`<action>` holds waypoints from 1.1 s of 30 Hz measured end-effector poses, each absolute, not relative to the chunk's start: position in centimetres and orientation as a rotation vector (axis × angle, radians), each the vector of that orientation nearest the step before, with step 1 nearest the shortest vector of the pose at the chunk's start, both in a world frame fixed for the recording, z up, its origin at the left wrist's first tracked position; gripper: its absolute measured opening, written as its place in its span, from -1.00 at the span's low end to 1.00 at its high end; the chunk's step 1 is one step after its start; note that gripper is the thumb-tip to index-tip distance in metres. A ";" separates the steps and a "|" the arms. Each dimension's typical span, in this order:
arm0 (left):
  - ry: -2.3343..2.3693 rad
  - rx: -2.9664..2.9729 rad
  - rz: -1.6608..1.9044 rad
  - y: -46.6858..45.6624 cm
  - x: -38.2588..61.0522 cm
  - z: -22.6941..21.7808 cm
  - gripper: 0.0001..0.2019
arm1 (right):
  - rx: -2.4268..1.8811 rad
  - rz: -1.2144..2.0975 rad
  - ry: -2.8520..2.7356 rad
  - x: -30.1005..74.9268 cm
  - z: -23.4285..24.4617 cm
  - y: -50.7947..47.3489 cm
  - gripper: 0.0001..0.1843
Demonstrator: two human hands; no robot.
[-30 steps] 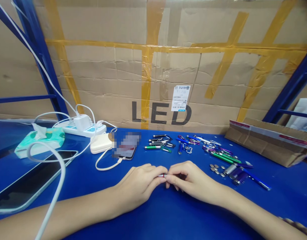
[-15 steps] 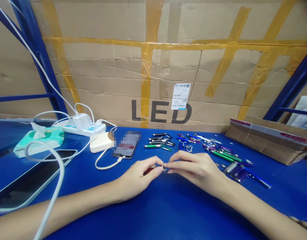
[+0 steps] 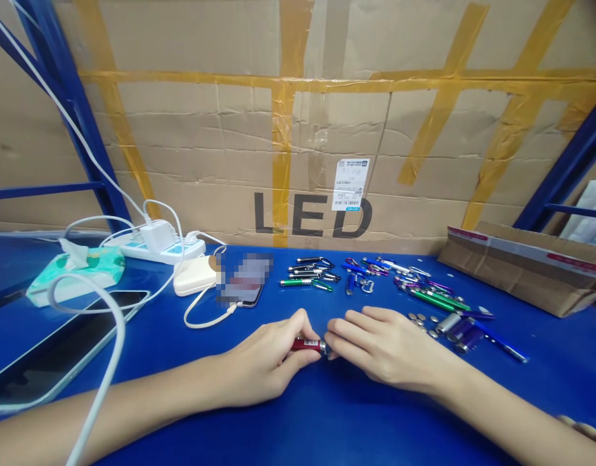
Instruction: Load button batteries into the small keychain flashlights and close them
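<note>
My left hand rests on the blue table and grips a small red keychain flashlight between thumb and fingers. My right hand meets it from the right, fingertips pinched on the flashlight's silver end. Just right of my right hand lie several button cell batteries and loose silver and purple flashlight parts. Behind the hands lie rows of small coloured flashlights with carabiner clips.
A phone on a cable, a white charger and a power strip sit at back left, with a tissue pack and a tablet. A flat cardboard box lies at right; a large "LED" carton stands behind.
Both hands have come down to the table and shifted slightly nearer me; the red flashlight body now shows between my left thumb and fingers, with my right fingertips still on its end.
</note>
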State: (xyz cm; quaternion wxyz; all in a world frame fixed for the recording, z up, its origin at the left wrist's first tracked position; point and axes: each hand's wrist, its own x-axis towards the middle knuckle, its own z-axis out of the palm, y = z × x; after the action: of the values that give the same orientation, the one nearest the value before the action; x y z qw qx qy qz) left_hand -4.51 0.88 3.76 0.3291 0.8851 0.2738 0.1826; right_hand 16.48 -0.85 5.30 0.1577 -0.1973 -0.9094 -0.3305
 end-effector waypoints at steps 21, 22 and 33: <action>0.541 2.851 0.871 0.6 -4.2 2.9 -0.76 | -0.981 0.892 -2.318 14.5 5.4 -1.9 -0.57; 0.581 2.816 0.868 0.6 -4.2 2.8 -0.77 | -1.004 0.937 -2.285 14.5 5.4 -1.7 -0.55; 0.875 2.369 0.746 0.5 -4.0 3.2 -0.93 | -1.118 1.023 -2.182 15.1 4.9 -0.7 -0.54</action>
State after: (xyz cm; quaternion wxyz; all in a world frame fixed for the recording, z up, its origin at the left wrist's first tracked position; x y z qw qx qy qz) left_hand -3.97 0.46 3.17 0.2512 0.8708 0.3215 0.2743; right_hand 15.10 -0.66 4.91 0.2400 -0.4085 -0.7973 0.3739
